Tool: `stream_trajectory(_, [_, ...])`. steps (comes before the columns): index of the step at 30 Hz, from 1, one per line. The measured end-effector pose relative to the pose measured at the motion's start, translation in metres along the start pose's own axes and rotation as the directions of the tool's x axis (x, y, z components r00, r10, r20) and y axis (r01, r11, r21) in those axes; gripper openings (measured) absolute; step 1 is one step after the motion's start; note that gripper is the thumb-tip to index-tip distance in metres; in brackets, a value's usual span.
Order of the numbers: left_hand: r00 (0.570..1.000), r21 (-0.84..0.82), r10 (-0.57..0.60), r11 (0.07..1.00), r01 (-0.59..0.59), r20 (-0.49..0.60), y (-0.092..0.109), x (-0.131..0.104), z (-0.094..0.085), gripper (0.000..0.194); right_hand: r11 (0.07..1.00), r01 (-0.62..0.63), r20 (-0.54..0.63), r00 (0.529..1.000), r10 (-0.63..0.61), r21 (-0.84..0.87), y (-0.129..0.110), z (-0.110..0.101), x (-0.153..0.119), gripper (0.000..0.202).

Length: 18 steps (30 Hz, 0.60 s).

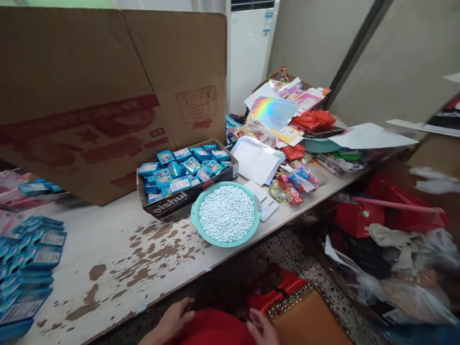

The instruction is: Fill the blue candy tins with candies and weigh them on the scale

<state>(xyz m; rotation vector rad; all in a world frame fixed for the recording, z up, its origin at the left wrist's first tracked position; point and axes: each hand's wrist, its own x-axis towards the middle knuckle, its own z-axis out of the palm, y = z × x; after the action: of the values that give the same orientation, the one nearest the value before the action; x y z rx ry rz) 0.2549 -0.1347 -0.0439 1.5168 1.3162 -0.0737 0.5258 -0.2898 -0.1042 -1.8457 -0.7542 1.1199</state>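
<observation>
My left hand (172, 322) is low in the view beside the red clothing on my lap, holding nothing, thumb and fingers apart. On the other side of the red cloth is my right hand (262, 328), also without anything in it, its fingers loosely spread. Both hands are below the table's front edge. A turquoise basin (195, 221) full of small pale-blue pellets (226, 213) sits near that edge, partly over a white digital scale (269, 208). Behind it stands a black open carton (168, 207) filled with small blue packets (179, 184).
A large cardboard box (108, 57) stands at the back left of the worn white table (118, 230). Stacked blue boxes (32, 258) line the left. Packaging sheets (257, 160) and bags crowd the right. An orange seat (309, 318) and bagged items (413, 287) lie below.
</observation>
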Motion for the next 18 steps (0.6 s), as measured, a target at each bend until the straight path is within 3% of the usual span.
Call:
stream_trajectory(1, [0.999,-0.018,0.036,0.999,-0.036,-0.022,0.01,0.003,-0.006,0.046,0.999,-0.023,0.009,1.0,0.023,0.046,-0.019,-0.004,0.017,0.054])
stream_trajectory(4, [0.974,-0.163,0.033,0.984,-0.072,-0.225,0.041,0.027,-0.033,0.059,0.992,-0.032,-0.167,0.984,0.053,0.126,-0.08,-0.012,0.076,0.071])
stream_trajectory(7, [0.884,-0.326,-0.079,0.941,-0.086,-0.462,0.079,0.068,-0.071,0.075,0.995,0.005,-0.326,0.945,0.028,0.102,-0.13,-0.013,0.138,0.078])
stream_trajectory(8, [0.862,-0.341,-0.091,0.935,-0.098,-0.498,0.093,0.084,-0.084,0.076,0.996,0.022,-0.349,0.937,0.008,0.083,-0.141,-0.011,0.155,0.075])
stream_trajectory(10, [0.863,-0.349,-0.097,0.932,-0.095,-0.495,0.119,0.115,-0.104,0.073,0.999,0.041,-0.379,0.925,-0.025,0.036,-0.158,-0.008,0.183,0.069])
stream_trajectory(14, [0.876,-0.361,-0.051,0.921,-0.144,-0.48,0.146,0.153,-0.116,0.054,0.999,0.009,-0.404,0.914,-0.027,-0.047,-0.173,-0.007,0.201,0.069])
stream_trajectory(18, [0.854,-0.374,-0.071,0.915,-0.149,-0.515,0.127,0.147,-0.107,0.046,0.997,-0.012,-0.34,0.94,-0.016,-0.08,-0.181,-0.006,0.189,0.064])
